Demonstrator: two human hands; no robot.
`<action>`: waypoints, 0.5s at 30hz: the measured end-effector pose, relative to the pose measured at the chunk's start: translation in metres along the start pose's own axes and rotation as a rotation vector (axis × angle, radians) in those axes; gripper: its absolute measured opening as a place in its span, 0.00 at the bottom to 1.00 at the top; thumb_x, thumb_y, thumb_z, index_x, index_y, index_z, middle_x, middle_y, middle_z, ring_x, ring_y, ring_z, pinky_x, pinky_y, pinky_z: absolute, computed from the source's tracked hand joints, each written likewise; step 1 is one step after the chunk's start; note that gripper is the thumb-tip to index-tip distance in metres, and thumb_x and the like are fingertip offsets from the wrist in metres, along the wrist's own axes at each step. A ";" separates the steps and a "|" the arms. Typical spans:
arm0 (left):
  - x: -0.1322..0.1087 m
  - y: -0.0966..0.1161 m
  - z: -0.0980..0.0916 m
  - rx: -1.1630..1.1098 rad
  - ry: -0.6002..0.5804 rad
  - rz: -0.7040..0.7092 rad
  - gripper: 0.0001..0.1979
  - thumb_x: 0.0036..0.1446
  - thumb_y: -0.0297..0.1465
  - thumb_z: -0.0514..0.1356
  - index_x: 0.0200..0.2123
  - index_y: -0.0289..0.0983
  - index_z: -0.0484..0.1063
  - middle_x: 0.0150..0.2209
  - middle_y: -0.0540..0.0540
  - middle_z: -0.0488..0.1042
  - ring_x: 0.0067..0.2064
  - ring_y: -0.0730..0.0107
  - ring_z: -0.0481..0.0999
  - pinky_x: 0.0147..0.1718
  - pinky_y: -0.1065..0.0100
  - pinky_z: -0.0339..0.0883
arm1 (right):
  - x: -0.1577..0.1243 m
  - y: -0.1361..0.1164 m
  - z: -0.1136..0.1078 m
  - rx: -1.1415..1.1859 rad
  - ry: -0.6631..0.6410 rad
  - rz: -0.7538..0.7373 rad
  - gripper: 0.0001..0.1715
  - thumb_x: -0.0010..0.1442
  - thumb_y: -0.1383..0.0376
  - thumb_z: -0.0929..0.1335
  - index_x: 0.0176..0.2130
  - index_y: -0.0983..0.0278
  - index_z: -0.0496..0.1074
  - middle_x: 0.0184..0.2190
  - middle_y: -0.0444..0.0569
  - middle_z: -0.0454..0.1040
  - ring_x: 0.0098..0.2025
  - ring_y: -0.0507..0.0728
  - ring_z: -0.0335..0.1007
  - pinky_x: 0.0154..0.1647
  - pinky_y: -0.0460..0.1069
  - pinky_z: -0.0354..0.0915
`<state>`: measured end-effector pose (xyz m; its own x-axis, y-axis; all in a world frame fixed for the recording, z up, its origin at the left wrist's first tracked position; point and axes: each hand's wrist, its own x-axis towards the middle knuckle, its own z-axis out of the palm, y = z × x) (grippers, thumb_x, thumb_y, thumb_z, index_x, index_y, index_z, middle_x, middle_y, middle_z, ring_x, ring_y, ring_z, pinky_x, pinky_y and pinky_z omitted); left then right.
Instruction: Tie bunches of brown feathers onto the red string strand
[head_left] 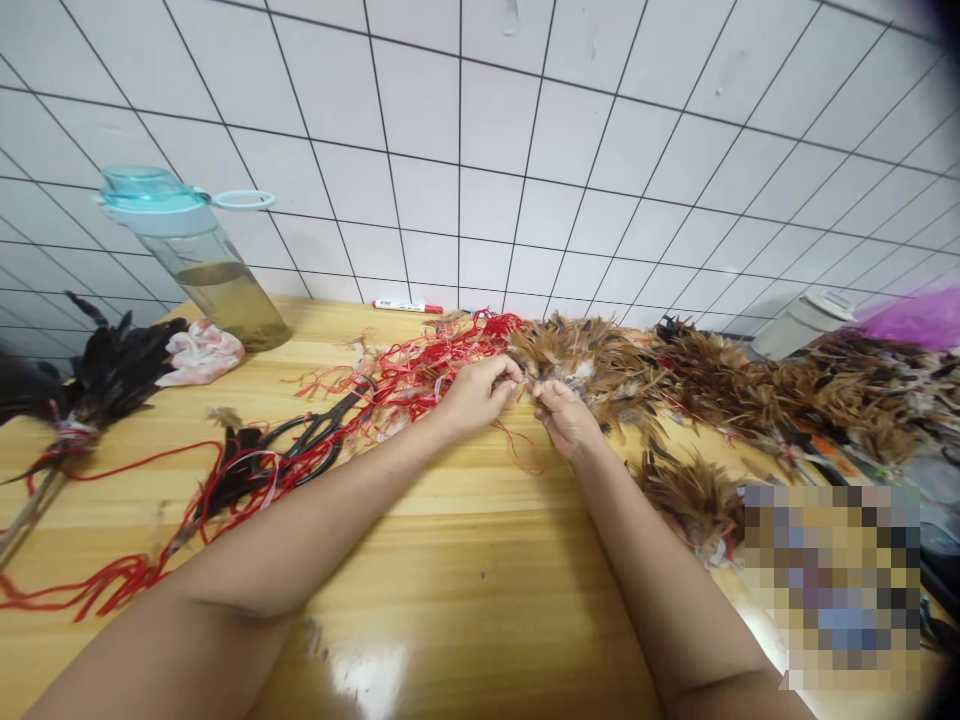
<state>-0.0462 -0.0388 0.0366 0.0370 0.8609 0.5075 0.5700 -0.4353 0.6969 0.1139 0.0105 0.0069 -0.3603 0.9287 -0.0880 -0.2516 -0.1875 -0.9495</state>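
My left hand (484,392) and my right hand (566,415) meet over the table, fingertips pinched together and almost touching. Between them runs a short piece of thin red string (525,381), partly hidden by the fingers. Loose red strands (519,437) hang or lie just below. Behind my left hand spreads a tangled heap of red strings (420,365). A bundle of brown feathers (592,362) lies just behind my right hand. Black-handled scissors (319,432) rest among the strings left of my left hand.
A bottle with a blue lid (195,255) stands at the left by a crumpled tissue (204,352). Black feathers tied on a stick (105,375) lie at far left. A red-and-white marker (407,306) lies by the tiled wall. More brown feathers (810,385) cover the right side.
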 end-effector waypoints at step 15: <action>-0.001 -0.013 0.014 -0.170 0.001 -0.231 0.05 0.50 0.25 0.56 0.33 0.36 0.66 0.29 0.52 0.70 0.28 0.78 0.66 0.29 0.74 0.61 | -0.002 0.004 0.005 -0.189 0.083 0.014 0.22 0.38 0.50 0.73 0.25 0.63 0.68 0.27 0.44 0.71 0.27 0.49 0.63 0.19 0.43 0.46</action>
<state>-0.0422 -0.0308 0.0200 -0.0792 0.9421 0.3259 0.4176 -0.2655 0.8690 0.1087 0.0063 0.0053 -0.2849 0.9512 -0.1185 -0.0717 -0.1445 -0.9869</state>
